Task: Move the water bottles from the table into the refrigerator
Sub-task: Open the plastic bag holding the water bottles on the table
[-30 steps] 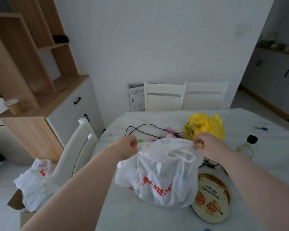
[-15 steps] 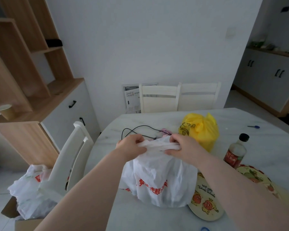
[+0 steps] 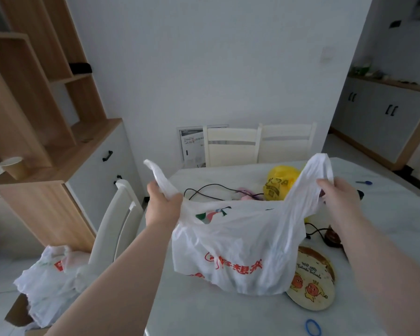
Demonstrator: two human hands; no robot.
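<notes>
you have the white bag (image 3: 240, 251) standing on the worktop (image 3: 395, 214), pulled open by its two handles, one in each hand. that looks like the way to get at what is inside. your left hand (image 3: 164, 207) is closed round the left handle, fingers curled into the plastic, with the loop sticking up above the fist. your right hand (image 3: 340, 197) grips the right handle the same way, fingers closed on the plastic, the loop stretched up and over it. both arms reach forward from the near edge. the hands are at about the height of the bag's mouth and spread well apart, so the mouth gapes between them.

the water bottles are not plainly in view. nothing on the bare worktop is clearly one. the bag's bulk suggests they may be inside, but the plastic hides that. the refrigerator is out of the picture too.

the bag sits toward the near edge, just beside a round printed tin (image 3: 310, 282) on its right and overlapping it from this angle. behind it lie a black cable (image 3: 209, 190) and a yellow bag (image 3: 279, 183).

by my reading you are at the very start, opening the bag to find the bottles. take care, because a thin bag spread this wide may slump or tip once you let a handle go.
</notes>
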